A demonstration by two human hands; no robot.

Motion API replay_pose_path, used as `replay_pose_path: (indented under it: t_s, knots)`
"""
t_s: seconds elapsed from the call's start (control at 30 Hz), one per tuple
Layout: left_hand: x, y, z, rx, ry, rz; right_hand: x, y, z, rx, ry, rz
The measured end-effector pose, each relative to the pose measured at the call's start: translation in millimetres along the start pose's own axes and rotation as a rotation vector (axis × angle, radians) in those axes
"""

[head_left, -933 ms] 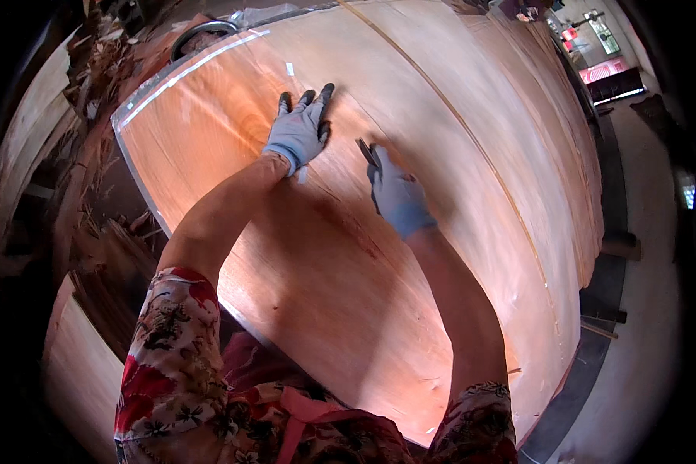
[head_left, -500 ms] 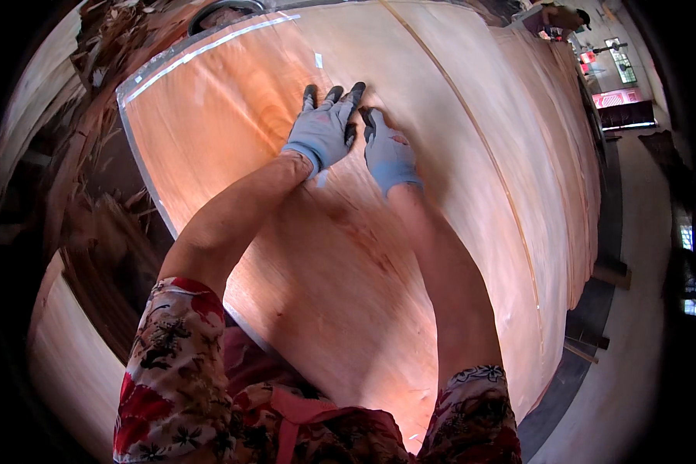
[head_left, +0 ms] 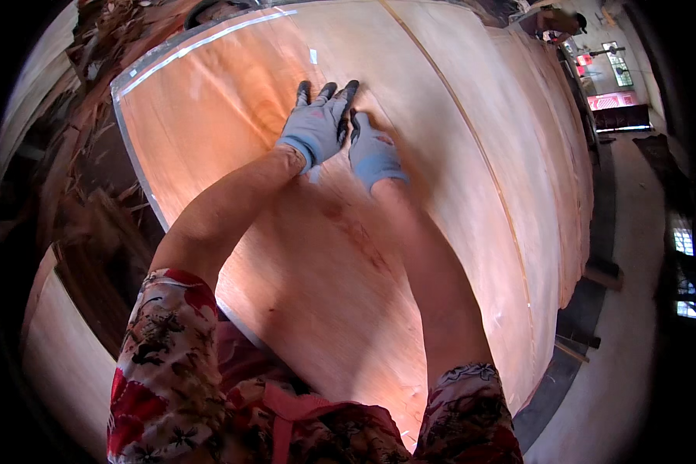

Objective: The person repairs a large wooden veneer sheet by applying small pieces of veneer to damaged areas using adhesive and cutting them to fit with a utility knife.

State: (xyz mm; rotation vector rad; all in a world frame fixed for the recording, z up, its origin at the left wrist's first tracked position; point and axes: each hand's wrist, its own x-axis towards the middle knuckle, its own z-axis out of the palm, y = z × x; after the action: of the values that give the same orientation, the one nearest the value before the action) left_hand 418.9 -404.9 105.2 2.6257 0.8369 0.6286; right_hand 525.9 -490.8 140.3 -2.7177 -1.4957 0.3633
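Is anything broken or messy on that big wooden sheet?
The veneer sheet looks whole, with only a darker streak in the grain below the gloved left hand and right hand. The mess is beside it: broken wood scraps lie heaped along its left edge.

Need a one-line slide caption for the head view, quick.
Gloved left hand and right hand pressed flat, side by side, on a reddish veneer sheet.
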Motion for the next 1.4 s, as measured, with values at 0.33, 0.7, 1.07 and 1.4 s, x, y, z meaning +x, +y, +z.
replay_pose_path:
  t_s: [0.33,0.7,1.07,1.4]
  knots:
    - [0.9,-1.9,-0.7,0.072,-0.001,0.030,-137.3,35.9,-4.7,0.087,-0.026,-0.182]
    - [-76.7,51.2,11.9,-0.027,-0.024,0.261,-199.1,79.6,8.7,-0.010,-0.028,-0.212]
    - [-141.5,156.6,35.9,0.152,-0.132,0.264,-287.1,183.0,17.8,-0.068,-0.066,-0.250]
    - [-188.0,248.9,44.4,0.244,-0.008,0.311,-372.8,276.6,19.5,-0.037,-0.014,-0.349]
